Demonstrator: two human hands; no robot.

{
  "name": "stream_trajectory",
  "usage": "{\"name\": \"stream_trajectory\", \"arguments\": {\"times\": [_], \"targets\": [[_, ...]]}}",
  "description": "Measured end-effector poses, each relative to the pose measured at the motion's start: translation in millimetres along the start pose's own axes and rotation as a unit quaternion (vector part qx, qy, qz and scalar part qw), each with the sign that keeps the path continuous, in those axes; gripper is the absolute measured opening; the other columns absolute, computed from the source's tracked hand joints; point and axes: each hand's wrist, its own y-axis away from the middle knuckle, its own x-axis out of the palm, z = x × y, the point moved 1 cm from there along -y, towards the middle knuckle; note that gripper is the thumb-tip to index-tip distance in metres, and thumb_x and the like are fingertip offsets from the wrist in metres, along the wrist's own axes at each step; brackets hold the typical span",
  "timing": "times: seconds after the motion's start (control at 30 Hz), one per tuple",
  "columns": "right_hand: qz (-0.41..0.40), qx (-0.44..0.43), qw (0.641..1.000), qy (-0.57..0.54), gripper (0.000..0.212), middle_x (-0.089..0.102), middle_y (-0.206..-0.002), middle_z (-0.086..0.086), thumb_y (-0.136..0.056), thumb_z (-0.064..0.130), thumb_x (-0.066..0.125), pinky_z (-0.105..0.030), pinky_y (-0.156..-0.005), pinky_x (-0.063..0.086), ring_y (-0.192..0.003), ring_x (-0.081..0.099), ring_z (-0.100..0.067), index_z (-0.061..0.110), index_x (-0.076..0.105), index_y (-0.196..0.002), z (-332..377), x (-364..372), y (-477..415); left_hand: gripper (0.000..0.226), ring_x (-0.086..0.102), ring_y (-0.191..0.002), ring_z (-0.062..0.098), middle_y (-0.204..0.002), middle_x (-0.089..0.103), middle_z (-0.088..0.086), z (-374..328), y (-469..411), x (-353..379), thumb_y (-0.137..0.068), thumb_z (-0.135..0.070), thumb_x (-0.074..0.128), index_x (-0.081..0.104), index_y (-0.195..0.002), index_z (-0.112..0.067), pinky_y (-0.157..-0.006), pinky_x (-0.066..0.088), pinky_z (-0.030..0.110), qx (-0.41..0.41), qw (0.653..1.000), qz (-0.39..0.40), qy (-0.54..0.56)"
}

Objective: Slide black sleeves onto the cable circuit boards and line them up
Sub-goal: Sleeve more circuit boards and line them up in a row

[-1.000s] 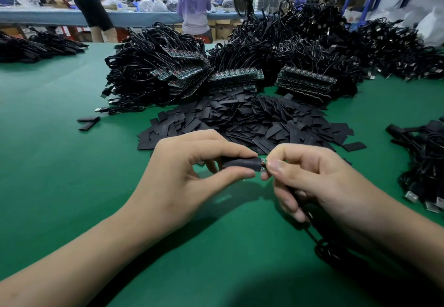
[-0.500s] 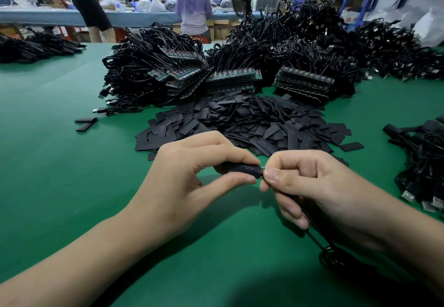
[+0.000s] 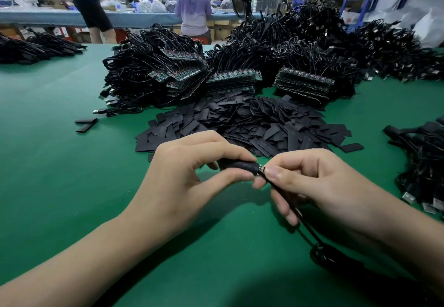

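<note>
Barely shifted since before, the sleeve is pinched by the left hand, the cable by the right hand; board judged nearly covered, sleeve pile left waiting.

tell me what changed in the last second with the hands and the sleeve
Almost nothing. Both hands sit slightly lower in view, perhaps only the camera shifting. The left hand still pinches the black sleeve, and the right hand still pinches the cable at the sleeve's right end, where a bit of board still shows. The loose sleeve pile and cable bundles have not moved.
</note>
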Motion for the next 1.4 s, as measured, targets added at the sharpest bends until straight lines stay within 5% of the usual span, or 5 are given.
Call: {"name": "stream_trajectory", "arguments": {"times": [0.2,0.5,0.87,1.13,1.4], "targets": [[-0.001,-0.009,1.0,0.025,0.025,0.065,-0.061,-0.006,-0.098,0.034,0.06,-0.02,-0.053,0.045,-0.05,0.058,-0.016,0.02,0.077,-0.086,-1,3,0,0.015,0.068,-0.084,0.007,-0.09,0.071,-0.01,1,0,1,-0.085,-0.025,0.078,0.08,-0.098,-0.017,-0.078,0.05,0.016,0.008,1.0,0.019,0.003],[-0.017,-0.01,0.999,0.046,0.02,0.071,-0.07,-0.007,-0.095,0.03,0.058,-0.024,-0.059,0.048,-0.059,0.062,-0.015,0.026,0.076,-0.103,1,8,2,0.025,0.055,-0.077,0.015,-0.091,0.054,-0.005,7,-2,2,-0.081,-0.041,0.075,0.08,-0.104,-0.034,-0.07,0.045,0.019,-0.058,0.996,-0.046,-0.048],[-0.114,-0.078,0.942,0.305,0.01,0.071,-0.068,0.014,-0.096,0.028,0.066,-0.014,-0.053,0.042,-0.055,0.061,-0.01,0.038,0.071,-0.098,2,18,6,0.046,0.069,-0.095,0.003,-0.104,0.07,-0.013,2,1,7,-0.077,-0.044,0.077,0.075,-0.12,-0.027,-0.086,0.052,0.013,-0.108,0.993,-0.035,0.023],[-0.111,-0.083,0.95,0.28,0.016,0.071,-0.067,0.011,-0.096,0.026,0.066,-0.011,-0.053,0.042,-0.054,0.063,-0.005,0.038,0.07,-0.085,3,18,6,0.042,0.068,-0.1,0.013,-0.101,0.067,-0.012,-2,-1,4,-0.076,-0.034,0.083,0.075,-0.117,-0.028,-0.086,0.056,0.036,-0.077,0.995,-0.056,-0.008],[-0.11,-0.071,0.962,0.242,0.018,0.071,-0.067,0.006,-0.097,0.021,0.066,-0.016,-0.053,0.046,-0.049,0.06,-0.008,0.031,0.072,-0.083,3,17,6,0.037,0.067,-0.099,0.01,-0.099,0.066,-0.014,-4,-2,3,-0.076,-0.034,0.084,0.076,-0.111,-0.029,-0.085,0.054,0.029,-0.055,0.996,-0.063,-0.023]]}}
